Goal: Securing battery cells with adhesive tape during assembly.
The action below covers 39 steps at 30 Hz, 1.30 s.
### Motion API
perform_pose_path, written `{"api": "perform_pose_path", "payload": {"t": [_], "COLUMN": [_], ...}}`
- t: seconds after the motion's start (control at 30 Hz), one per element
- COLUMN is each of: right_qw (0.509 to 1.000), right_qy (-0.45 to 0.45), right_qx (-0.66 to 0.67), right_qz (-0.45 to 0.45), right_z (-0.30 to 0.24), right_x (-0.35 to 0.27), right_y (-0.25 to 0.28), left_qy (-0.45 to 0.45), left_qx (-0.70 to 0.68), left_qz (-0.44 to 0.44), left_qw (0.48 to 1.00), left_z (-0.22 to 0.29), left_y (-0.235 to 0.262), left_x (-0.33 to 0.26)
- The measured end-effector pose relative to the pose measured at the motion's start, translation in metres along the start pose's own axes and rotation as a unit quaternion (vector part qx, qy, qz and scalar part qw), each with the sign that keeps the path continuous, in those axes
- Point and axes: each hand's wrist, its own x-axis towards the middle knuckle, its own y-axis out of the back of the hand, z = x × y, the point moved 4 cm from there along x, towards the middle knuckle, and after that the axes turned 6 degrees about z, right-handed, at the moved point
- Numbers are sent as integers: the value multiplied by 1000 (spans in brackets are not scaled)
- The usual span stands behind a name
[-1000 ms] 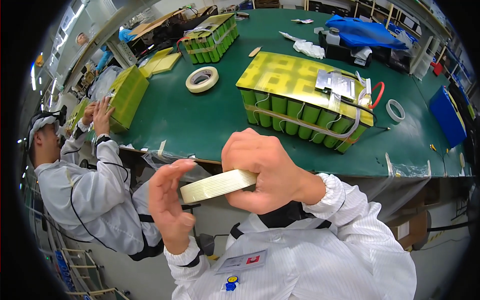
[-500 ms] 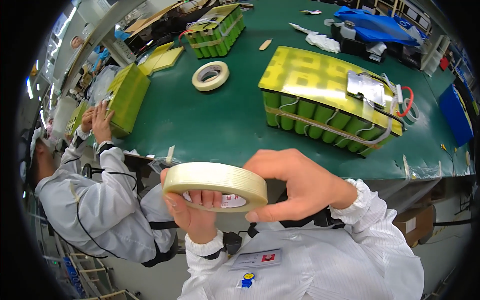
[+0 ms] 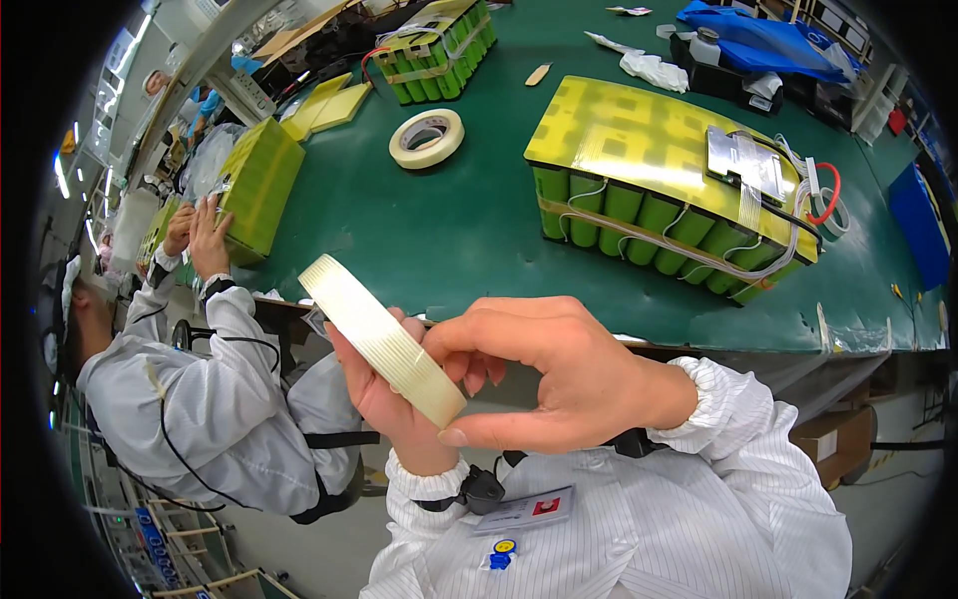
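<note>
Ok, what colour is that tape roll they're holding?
The tape roll is pale cream with fine lines; the head view shows it.

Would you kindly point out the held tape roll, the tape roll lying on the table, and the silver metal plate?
Held tape roll (image 3: 384, 344), head view: middle of its outer band.
Lying tape roll (image 3: 430, 158), head view: near side of its ring.
Silver metal plate (image 3: 735, 158), head view: middle of its top face.

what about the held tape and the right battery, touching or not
Apart: the head view shows the tape in the left hand, with bare green tabletop visible between it and the battery.
</note>
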Motion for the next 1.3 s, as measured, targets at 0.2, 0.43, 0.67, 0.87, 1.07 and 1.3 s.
{"api": "perform_pose_path", "payload": {"t": [0.2, 0.43, 0.67, 0.87, 1.07, 1.3], "right_qw": [1000, 998, 998, 998, 944, 917], "right_qy": [-16, 30, 8, -38, -199, -257], "right_qx": [2, 12, 8, -10, 225, 255], "right_qz": [6, 49, 57, 40, 135, 169], "right_z": [-5, -13, -10, -10, 4, 5], "right_x": [-5, -8, -9, -7, -5, 2], "right_y": [0, -3, 2, 11, 17, 31], "left_qy": [-45, 52, 72, 63, 94, 116], "left_qx": [-16, -120, -3, 128, 69, 54], "left_qz": [38, -18, -6, 65, 131, -123], "left_qw": [998, 991, 997, 988, 984, 984], "left_z": [-3, -22, -32, -40, -45, -36], "left_y": [16, 8, 12, -3, -19, -15], "left_x": [-2, -5, -15, -27, -20, -24]}}
